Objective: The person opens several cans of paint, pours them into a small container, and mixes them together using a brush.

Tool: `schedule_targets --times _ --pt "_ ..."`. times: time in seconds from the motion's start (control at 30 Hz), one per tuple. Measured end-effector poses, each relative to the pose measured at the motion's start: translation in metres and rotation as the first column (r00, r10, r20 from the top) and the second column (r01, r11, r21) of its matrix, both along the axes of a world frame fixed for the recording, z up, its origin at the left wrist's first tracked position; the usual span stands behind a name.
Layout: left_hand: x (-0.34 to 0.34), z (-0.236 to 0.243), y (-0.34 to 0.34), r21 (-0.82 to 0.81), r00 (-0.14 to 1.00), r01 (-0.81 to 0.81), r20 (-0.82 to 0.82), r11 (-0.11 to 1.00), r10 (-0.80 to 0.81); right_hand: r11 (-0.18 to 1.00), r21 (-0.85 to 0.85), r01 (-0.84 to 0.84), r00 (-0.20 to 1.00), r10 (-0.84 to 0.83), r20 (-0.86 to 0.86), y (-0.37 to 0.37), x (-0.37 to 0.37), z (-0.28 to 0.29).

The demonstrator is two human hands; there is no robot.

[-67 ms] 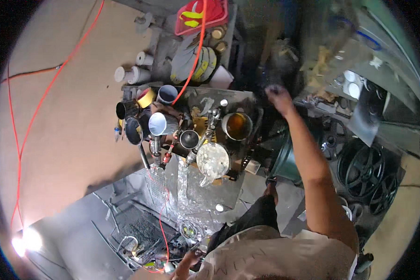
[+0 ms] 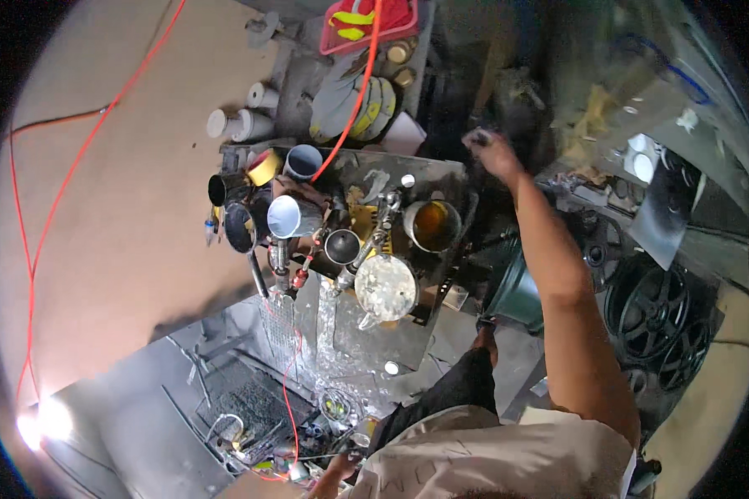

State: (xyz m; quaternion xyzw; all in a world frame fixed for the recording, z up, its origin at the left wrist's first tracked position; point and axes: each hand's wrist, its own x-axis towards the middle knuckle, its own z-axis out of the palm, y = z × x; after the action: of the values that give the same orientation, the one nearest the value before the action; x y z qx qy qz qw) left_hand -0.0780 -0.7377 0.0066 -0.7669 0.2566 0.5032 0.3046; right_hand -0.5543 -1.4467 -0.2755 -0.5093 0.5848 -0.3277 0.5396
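Up at the far edge of the cluttered metal table [image 2: 441, 179], the person's right hand [image 2: 489, 150] is stretched out at the end of a long bare forearm, fingers curled together around a small pale grey thing [image 2: 475, 135] that I cannot make out; it is blurred, and sits just past the table's back right corner against a dark heap of clutter. The left hand [image 2: 339, 472] is low down near the person's body, at the bottom of the view, beside a tangle of wires and small parts; only part of it shows and I cannot tell whether it is open or closed.

On the table stands a crowd of cans and cups. A tin of amber liquid [image 2: 431, 224] stands near the right side, well short of the right hand. Just below it lies a round mottled lid [image 2: 384, 287]. A white-rimmed cup [image 2: 283, 216] and a blue-grey cup [image 2: 305, 160] stand to the left, with a small dark funnel [image 2: 341, 246] between them and the lid. An orange cable [image 2: 358, 100] runs down from a red case [image 2: 366, 21] at the top onto the table. A second orange cable [image 2: 54, 208] loops across the tan floor on the left. Black wheel rims [image 2: 653, 308] lie on the right, beside a dark green bin [image 2: 512, 291] that stands under the forearm.
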Motion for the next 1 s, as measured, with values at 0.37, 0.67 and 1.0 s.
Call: schedule_targets --times 0.37,0.67,1.0 --pt "-0.041 -0.031 0.063 -0.164 0.963 -0.267 -0.027 0.949 0.267 0.946 0.153 -0.286 0.949 0.301 -0.091 -0.127 0.094 -0.056" --pt "-0.085 -0.058 0.035 -0.241 0.637 -0.769 -0.207 0.592 0.743 0.988 0.099 -0.122 0.991 0.126 -0.039 -0.089 0.036 -0.021" --pt "-0.100 -0.122 0.129 -0.130 0.278 -0.960 -0.296 0.250 0.914 0.882 0.097 -0.461 0.835 0.469 -0.288 -0.112 0.054 -0.019"
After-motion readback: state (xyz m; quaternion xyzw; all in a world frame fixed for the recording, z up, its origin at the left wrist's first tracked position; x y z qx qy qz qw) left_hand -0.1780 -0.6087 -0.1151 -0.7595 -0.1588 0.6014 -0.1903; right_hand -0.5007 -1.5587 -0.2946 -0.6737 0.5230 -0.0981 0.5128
